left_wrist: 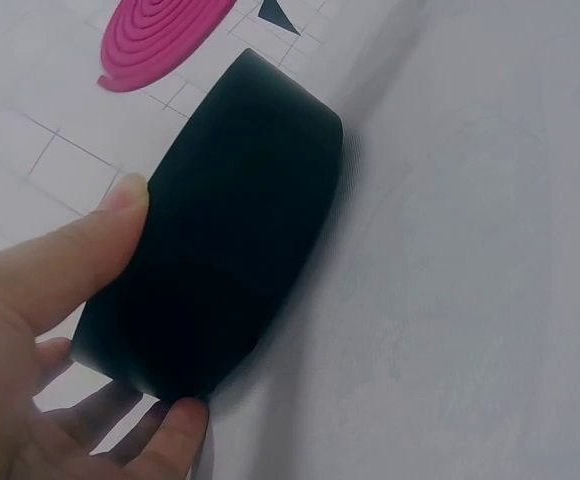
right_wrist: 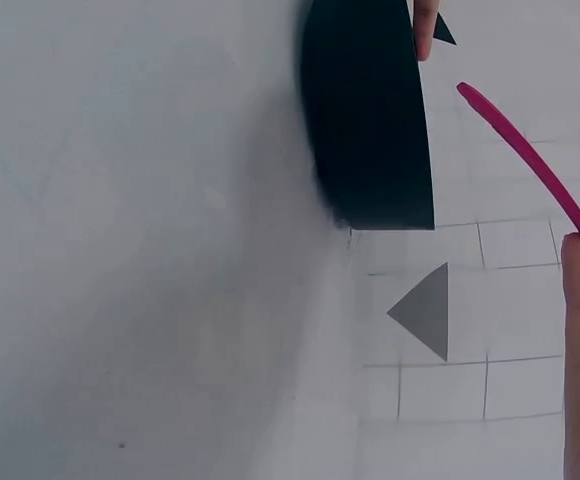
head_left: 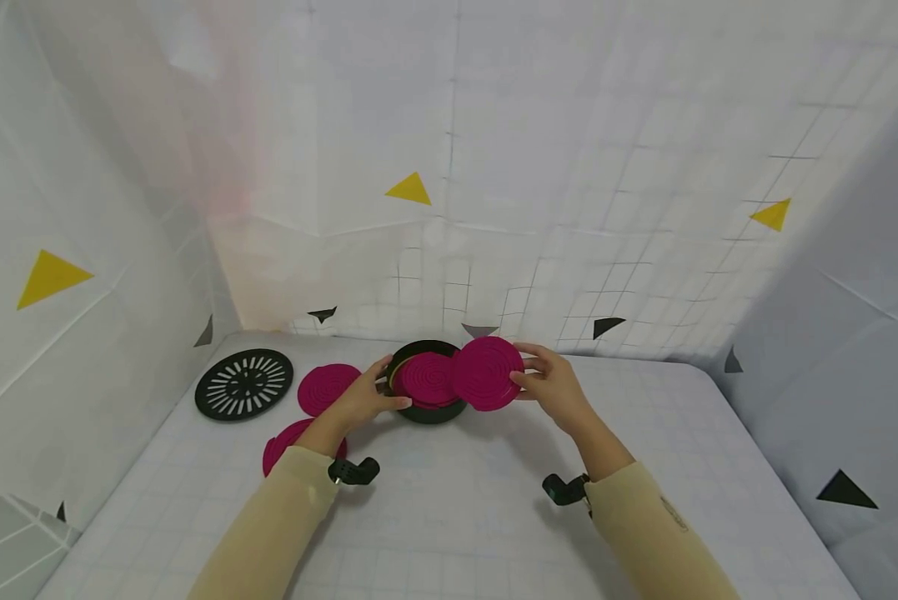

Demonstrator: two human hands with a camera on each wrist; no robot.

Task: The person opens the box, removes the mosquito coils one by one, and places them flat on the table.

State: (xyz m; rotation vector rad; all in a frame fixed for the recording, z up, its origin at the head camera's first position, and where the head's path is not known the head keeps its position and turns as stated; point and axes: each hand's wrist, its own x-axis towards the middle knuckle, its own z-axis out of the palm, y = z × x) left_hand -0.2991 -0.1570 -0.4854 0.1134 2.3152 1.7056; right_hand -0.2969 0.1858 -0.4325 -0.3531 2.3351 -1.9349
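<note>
My left hand (head_left: 366,398) grips the side of a round black tin (head_left: 428,415), thumb at the rim and fingers curled under its far side in the left wrist view. Inside the tin lie magenta mosquito coils (head_left: 426,379). The edge of another mosquito coil (head_left: 488,373) is pinched in my right hand (head_left: 557,390). That coil is raised with its flat spiral face towards the head camera, and it overlaps the tin's right side there. Seen edge-on in the right wrist view, the same coil (right_wrist: 525,150) is a thin curved strip apart from the tin (right_wrist: 370,120).
On the white table (head_left: 449,517), a black slotted lid (head_left: 243,385) lies at the back left. One magenta coil (head_left: 327,389) rests beside it, and more coils (head_left: 287,446) lie partly hidden under my left forearm. White sheet walls (head_left: 569,125) stand behind and at both sides.
</note>
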